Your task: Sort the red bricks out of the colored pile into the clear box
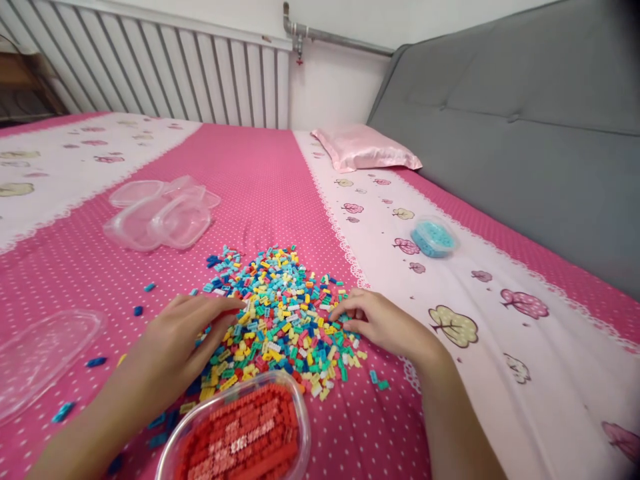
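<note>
A heap of small toy building bricks (280,307) in blue, yellow, green, red and white lies spread on the bed. My left hand (187,330) reaches over the heap's left side, fingers stretched forward and thumb apart, with nothing visible in it. On the right edge of the heap is my right hand (370,317), its fingers loosely bent and the thumb a little away from the index finger. Its fingertips touch the bricks there. In front of me stands a clear plastic tub (303,413) filled with red bricks (235,440), which stand packed in rows.
Several clear empty tubs (160,217) lie beyond the heap to the left. A clear lid (45,353) is at the left edge. A tub of light blue bricks (434,238) stands at right. Stray bricks (63,411) dot the pink bedspread (250,173). A pillow (365,147) lies farther back.
</note>
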Demonstrator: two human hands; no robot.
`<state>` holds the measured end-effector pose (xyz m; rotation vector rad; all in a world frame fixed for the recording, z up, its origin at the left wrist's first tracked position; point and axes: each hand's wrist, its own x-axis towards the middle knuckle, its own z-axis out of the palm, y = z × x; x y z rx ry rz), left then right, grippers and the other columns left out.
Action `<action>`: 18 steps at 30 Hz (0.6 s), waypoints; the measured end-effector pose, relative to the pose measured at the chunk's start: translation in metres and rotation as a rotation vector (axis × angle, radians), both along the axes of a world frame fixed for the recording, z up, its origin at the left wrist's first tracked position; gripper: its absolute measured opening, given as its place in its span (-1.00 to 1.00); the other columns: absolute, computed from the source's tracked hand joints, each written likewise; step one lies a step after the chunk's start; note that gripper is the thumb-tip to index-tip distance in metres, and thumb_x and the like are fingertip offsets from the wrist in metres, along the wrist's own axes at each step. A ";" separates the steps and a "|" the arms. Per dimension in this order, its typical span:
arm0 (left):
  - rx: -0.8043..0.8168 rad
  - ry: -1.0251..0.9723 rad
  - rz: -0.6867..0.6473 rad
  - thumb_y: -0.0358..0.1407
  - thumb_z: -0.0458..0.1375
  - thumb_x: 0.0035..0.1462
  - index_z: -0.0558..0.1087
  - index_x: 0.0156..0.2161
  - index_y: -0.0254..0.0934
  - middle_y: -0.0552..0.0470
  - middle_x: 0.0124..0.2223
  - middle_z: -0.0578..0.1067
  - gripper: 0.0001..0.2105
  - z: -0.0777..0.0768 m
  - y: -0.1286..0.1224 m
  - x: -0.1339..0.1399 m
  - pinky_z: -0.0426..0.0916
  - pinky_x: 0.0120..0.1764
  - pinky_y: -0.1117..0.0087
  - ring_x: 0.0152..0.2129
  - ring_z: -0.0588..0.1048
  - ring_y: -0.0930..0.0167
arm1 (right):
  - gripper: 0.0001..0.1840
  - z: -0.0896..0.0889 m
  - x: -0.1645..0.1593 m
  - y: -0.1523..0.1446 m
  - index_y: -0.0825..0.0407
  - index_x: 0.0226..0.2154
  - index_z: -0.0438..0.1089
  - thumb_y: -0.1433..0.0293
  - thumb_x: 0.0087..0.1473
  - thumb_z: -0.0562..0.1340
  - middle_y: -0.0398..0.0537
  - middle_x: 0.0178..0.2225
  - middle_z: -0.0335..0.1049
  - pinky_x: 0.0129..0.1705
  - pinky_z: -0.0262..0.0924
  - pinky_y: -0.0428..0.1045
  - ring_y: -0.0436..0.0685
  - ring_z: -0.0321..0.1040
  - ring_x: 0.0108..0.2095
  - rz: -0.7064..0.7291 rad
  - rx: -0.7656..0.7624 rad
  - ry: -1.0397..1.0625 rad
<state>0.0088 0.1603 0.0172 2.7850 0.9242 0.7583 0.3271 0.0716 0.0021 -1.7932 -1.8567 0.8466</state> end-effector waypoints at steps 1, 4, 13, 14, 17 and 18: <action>0.002 0.000 0.003 -0.09 0.00 0.38 0.48 -0.03 -0.17 0.05 -0.16 0.63 -0.71 0.000 0.000 0.000 0.37 -0.19 0.36 -0.27 0.58 0.32 | -0.73 0.000 -0.001 0.000 -0.11 -0.21 0.60 0.54 0.13 0.28 -0.13 -0.32 0.40 -0.27 0.18 -0.02 0.05 0.32 -0.35 -0.005 -0.010 -0.017; -0.004 0.004 0.014 -0.07 -0.01 0.37 0.49 -0.04 -0.16 0.05 -0.16 0.63 -0.70 -0.001 0.000 0.000 0.37 -0.20 0.34 -0.28 0.58 0.31 | -0.79 -0.001 -0.003 -0.002 -0.06 -0.23 0.59 0.51 0.13 0.28 -0.08 -0.29 0.43 -0.27 0.18 -0.01 0.07 0.35 -0.33 -0.037 -0.028 -0.070; -0.060 0.023 0.030 -0.06 -0.05 0.39 0.50 -0.07 -0.19 0.01 -0.14 0.63 -0.66 0.004 -0.006 0.003 0.37 -0.16 0.31 -0.25 0.57 0.29 | -0.94 -0.001 -0.006 -0.005 -0.03 -0.36 0.50 0.43 0.05 0.36 -0.10 -0.28 0.41 -0.23 0.15 0.00 0.13 0.37 -0.26 -0.097 -0.060 -0.159; -0.063 0.023 0.028 -0.07 -0.04 0.39 0.50 -0.07 -0.19 0.01 -0.15 0.63 -0.67 0.005 -0.006 0.004 0.37 -0.16 0.31 -0.26 0.57 0.29 | -0.92 -0.001 -0.006 -0.006 -0.03 -0.38 0.48 0.44 0.02 0.38 -0.12 -0.30 0.41 -0.25 0.14 -0.01 0.12 0.36 -0.28 -0.097 -0.064 -0.158; -0.062 0.014 0.019 -0.11 -0.02 0.38 0.49 -0.06 -0.19 0.01 -0.19 0.63 -0.70 0.006 -0.006 0.004 0.36 -0.19 0.30 -0.30 0.56 0.30 | -0.82 -0.002 -0.004 -0.006 -0.02 -0.46 0.43 0.45 -0.07 0.44 -0.16 -0.37 0.37 -0.33 0.10 -0.03 0.09 0.31 -0.35 -0.091 -0.065 -0.148; -0.060 0.011 0.017 -0.12 -0.02 0.38 0.48 -0.06 -0.19 0.01 -0.19 0.63 -0.71 0.006 -0.006 0.004 0.36 -0.19 0.30 -0.30 0.56 0.31 | -0.79 -0.002 -0.004 -0.006 -0.02 -0.47 0.41 0.45 -0.09 0.46 -0.18 -0.38 0.36 -0.35 0.09 -0.04 0.08 0.29 -0.37 -0.084 -0.062 -0.139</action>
